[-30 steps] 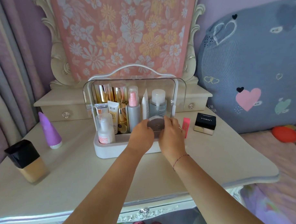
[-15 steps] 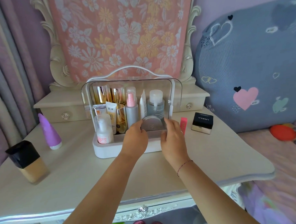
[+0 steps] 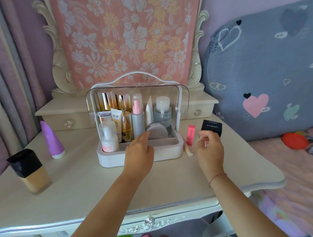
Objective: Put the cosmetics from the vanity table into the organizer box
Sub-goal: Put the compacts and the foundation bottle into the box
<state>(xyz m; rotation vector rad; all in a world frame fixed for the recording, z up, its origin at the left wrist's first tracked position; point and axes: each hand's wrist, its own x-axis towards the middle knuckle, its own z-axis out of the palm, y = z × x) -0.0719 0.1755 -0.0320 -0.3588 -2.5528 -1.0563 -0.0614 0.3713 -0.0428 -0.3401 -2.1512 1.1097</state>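
Vanity table (image 3: pixel 167 186): pink tube (image 3: pixel 190 135) beside organizer box (image 3: pixel 142 153)

My organizer box (image 3: pixel 104 157) sits mid-table, white base, clear lid raised, bottles and tubes standing upright inside. A round compact (image 3: pixel 156 130) leans on edge in its front right compartment. Just right of the box lies a pink tube (image 3: pixel 190 135); beyond it a black cube box (image 3: pixel 211 127). Far left stand a purple cone bottle (image 3: pixel 51 140) and a black-capped foundation bottle (image 3: pixel 30 170).
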